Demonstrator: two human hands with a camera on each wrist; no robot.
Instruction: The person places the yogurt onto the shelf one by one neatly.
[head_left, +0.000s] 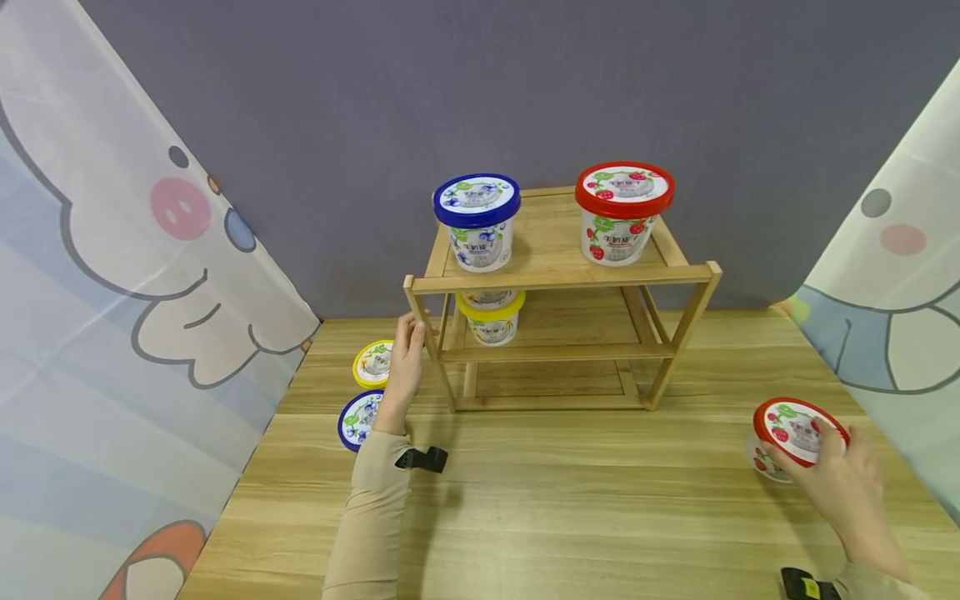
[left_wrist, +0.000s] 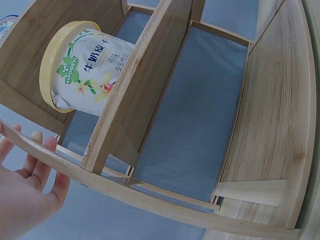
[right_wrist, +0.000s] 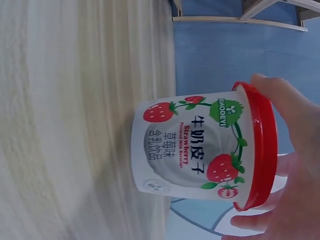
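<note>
My right hand (head_left: 843, 483) grips a white strawberry milk tub (right_wrist: 187, 145) by its red lid (right_wrist: 262, 147), at the right side of the table. The tub stays upright; I cannot tell if its base touches the wood. On the other side, my left hand (head_left: 405, 358) holds the left front post of a wooden shelf rack (head_left: 562, 279), fingers (left_wrist: 42, 170) reaching past the post. On the rack's top board stand a blue-lidded tub (head_left: 480, 225) at left and another red-lidded tub (head_left: 622, 217) at right. Yellow-lidded tubs (head_left: 493, 321) are stacked below, at left.
Beside my left forearm, a yellow-lidded tub (head_left: 371, 364) and a blue-lidded tub (head_left: 358, 421) stand on the wooden table (head_left: 562, 508), partly hidden by the hand and sleeve. A grey wall panel (head_left: 525, 83) rises behind the rack, with cartoon-printed curtains (head_left: 90, 400) on both sides.
</note>
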